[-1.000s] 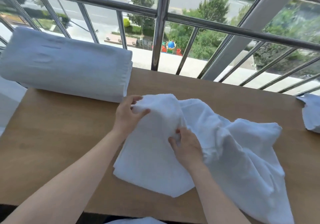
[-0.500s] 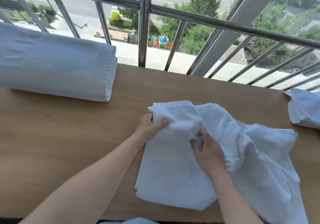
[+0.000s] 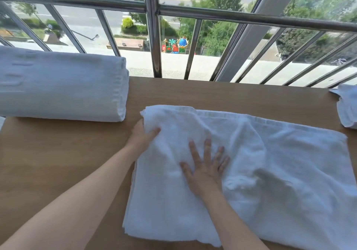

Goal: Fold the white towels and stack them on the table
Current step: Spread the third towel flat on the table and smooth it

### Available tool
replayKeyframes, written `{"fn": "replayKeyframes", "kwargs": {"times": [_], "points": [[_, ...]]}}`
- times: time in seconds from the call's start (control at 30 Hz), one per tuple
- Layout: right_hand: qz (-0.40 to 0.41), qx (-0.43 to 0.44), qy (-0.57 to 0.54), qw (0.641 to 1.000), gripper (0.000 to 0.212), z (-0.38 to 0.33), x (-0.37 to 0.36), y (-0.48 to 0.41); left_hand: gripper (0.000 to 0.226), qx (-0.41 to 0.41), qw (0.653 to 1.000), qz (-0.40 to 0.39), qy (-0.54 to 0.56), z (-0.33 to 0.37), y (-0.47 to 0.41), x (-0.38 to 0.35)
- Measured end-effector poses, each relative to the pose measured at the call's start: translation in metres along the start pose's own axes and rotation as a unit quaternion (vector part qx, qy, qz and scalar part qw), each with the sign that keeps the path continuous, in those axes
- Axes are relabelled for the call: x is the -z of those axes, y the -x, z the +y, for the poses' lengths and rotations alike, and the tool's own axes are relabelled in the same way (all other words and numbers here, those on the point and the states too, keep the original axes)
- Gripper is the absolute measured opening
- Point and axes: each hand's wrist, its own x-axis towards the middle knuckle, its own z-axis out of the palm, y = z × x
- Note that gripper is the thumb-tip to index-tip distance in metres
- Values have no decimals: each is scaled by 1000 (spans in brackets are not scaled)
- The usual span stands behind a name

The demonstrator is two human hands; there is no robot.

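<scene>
At the upper left of the frame a stack of folded white towels (image 3: 59, 84) lies on the wooden worktop (image 3: 58, 153), its right end showing the layered edges and standing near the far left corner of the towel being worked. Behind it, across the top of the frame, a metal railing (image 3: 152, 27) runs along the far edge of the worktop, with a street and trees visible through the bars. Left of centre, the left hand (image 3: 142, 136) grips the far left corner of the large white towel (image 3: 280, 168): the thumb lies on top of the cloth and the other fingers are hidden beneath the raised corner, so the cloth is pinched between them. The left forearm runs in from the lower left of the frame, above the bare worktop. At centre, the right hand (image 3: 205, 169) lies flat on the towel, palm down, fingers spread and pointing away from the person, pressing the cloth onto the worktop. The large towel occupies the centre and lower right of the frame; its left part is doubled, with layered edges visible along its left side, and its right part is spread out with soft wrinkles. Its lower right portion runs out of the frame. At the right edge of the frame, a further white cloth (image 3: 347, 106) lies on the worktop, apart from the large towel and cut off by the frame edge.
</scene>
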Motion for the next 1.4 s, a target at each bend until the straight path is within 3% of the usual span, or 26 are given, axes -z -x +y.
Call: {"fn": "replayKeyframes", "kwargs": {"times": [0.1, 0.23, 0.37, 0.5, 0.6, 0.77, 0.93, 1.07, 1.2, 1.27, 1.4], "points": [[-6, -9, 10, 1000, 72, -3, -1, -5, 21, -27, 999, 17, 40, -4, -1, 5], [-30, 1, 2, 1000, 74, -4, 5, -22, 23, 6, 998, 47, 29, -10, 6, 14], [-44, 25, -2, 999, 74, 4, 16, -40, 58, 39, 996, -72, 31, -14, 25, 22], [-81, 66, 20, 994, 73, 15, 30, -59, 52, 91, 987, -124, 39, -28, 48, 26], [-81, 67, 18, 994, 72, 14, 30, -50, 50, 97, 987, -97, 79, -35, 61, 24], [-9, 40, -17, 999, 71, -14, -2, 11, 34, 102, 965, -3, 241, -48, 77, 21], [19, 6, 27, 999, 70, -24, -19, 41, 46, 100, 987, -109, 69, -50, 80, 35], [9, 10, 34, 999, 69, -24, -14, 24, 43, 66, 987, -56, 131, -56, 90, 34], [-29, 6, 20, 999, 67, -26, 1, -10, 41, 64, 985, -153, 44, -66, 102, 44], [-50, 6, 2, 999, 66, -26, 8, -15, 39, 63, 989, -128, 39, -67, 106, 46], [15, -51, 36, 998, 69, -15, -1, 22, 49, 85, 989, -46, 112, -72, 111, 49]]}}
